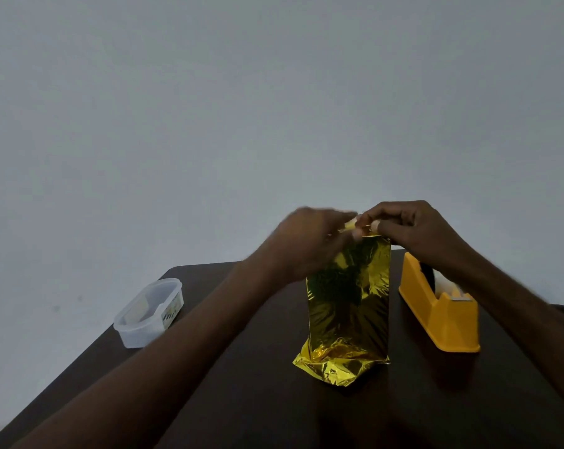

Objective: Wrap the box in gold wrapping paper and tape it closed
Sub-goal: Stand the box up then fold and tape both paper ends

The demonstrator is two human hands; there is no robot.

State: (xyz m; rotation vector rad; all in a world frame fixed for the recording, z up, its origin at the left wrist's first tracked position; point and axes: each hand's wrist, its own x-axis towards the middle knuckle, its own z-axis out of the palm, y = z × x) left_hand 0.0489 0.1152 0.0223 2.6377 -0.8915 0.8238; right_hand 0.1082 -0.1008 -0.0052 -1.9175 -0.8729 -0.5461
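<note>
Dark table (274,400) carries all items. Nearest: crumpled lower end of gold wrapping paper (348,306), loose foil bunched and flared out on table surface, pointing toward the person. Above it the box (351,280) stands upright on end near table centre, fully covered w/ the paper on the visible face; box itself not visible under foil.

Both forearms reach in from lower corners and meet at top end of box. Left hand (309,241) is blurred; fingers curled in at top edge of paper, apparently pinching it along w/ a small pale strip (350,224), exact grip unclear. Right hand (410,228) has fingers curled, thumb and fingertips pinching the paper's top edge at the right corner.

Right of box, just beside it: yellow tape dispenser (442,312), partly hidden by right forearm. Left, well apart, at table edge: translucent plastic container (147,312) w/ lid on. Behind everything: plain grey wall (274,92)
</note>
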